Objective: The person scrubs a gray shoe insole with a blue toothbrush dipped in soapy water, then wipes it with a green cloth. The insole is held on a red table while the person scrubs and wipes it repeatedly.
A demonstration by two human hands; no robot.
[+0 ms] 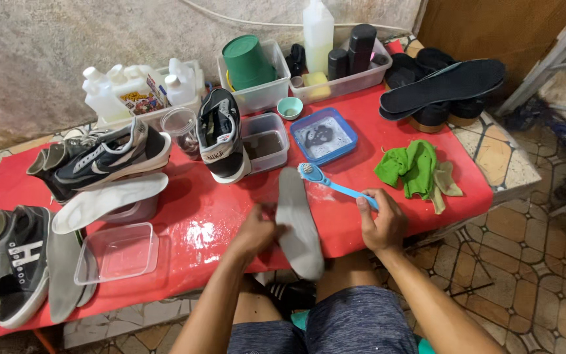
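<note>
My left hand [255, 231] grips the side of a grey shoe insole [297, 219] that lies lengthwise on the wet red table cover [191, 223]. My right hand [381, 219] holds the handle of a blue toothbrush [332, 184]; its bristled head rests at the insole's far tip. A blue tray of soapy, dark water [323, 136] sits just beyond the brush.
A green rag [414, 167] lies to the right. Black sneakers [109, 157], an upright black shoe [221, 134], a white insole [106, 200], clear plastic tubs [118, 252], bottles in bins [145, 92], a green cup [248, 62] and black insoles [443, 82] crowd the table.
</note>
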